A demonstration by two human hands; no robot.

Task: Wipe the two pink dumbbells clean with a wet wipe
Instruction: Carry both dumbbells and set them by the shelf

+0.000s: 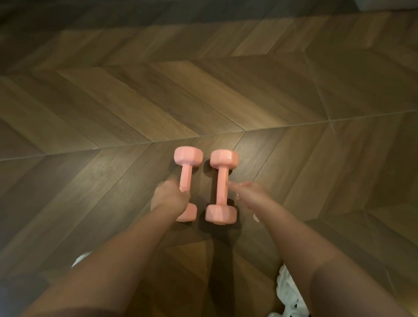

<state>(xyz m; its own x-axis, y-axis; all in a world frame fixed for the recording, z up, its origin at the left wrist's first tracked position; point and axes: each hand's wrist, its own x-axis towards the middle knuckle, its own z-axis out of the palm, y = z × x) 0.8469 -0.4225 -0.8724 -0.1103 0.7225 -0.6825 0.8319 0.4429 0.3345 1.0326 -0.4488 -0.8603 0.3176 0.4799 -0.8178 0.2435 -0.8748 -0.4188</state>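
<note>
The left hand [170, 197] grasps the handle of the left pink hex-ended dumbbell [185, 174]. The right hand [249, 195], just beside the right pink dumbbell [222, 185], is blurred; I cannot tell its fingers.

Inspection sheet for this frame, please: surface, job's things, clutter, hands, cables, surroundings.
Surface: wood floor, herringbone pattern, unevenly lit.
Job's things: left dumbbell and right dumbbell lie side by side, apart; wet wipe not clearly seen, only a small white scrap under the right wrist.
Clutter: white fabric at the near edge.
Hands: left hand grips the left dumbbell's handle; right hand reaches at the right dumbbell, blurred, grip unclear.
Cables: nothing seen.
Surroundings: far floor in shadow.
</note>
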